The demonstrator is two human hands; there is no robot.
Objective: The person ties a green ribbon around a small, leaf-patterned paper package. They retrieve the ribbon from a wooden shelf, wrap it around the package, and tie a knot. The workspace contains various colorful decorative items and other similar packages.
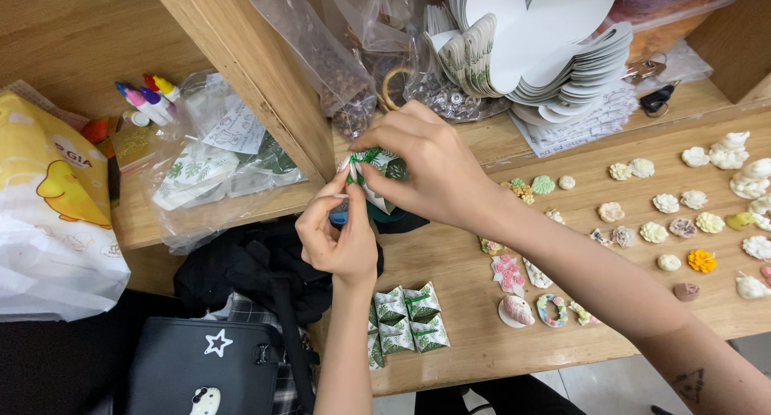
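The green ribbon (365, 156) on the small leaf-print packet (391, 168) is pinched closed by left hand (337, 234) and right hand (430, 166), and should be pulled evenly.

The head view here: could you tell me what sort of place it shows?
Probably a small craft workbench: moulded flower shapes lie in rows on the wooden table, finished leaf-print packets are stacked, and both hands tie another.

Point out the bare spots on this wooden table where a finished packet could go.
Bare wood lies between the packed green-leaf packets and the shell-shaped piece, and along the table's near edge. The right side is crowded with small flower pieces; the back holds stacked white cards.
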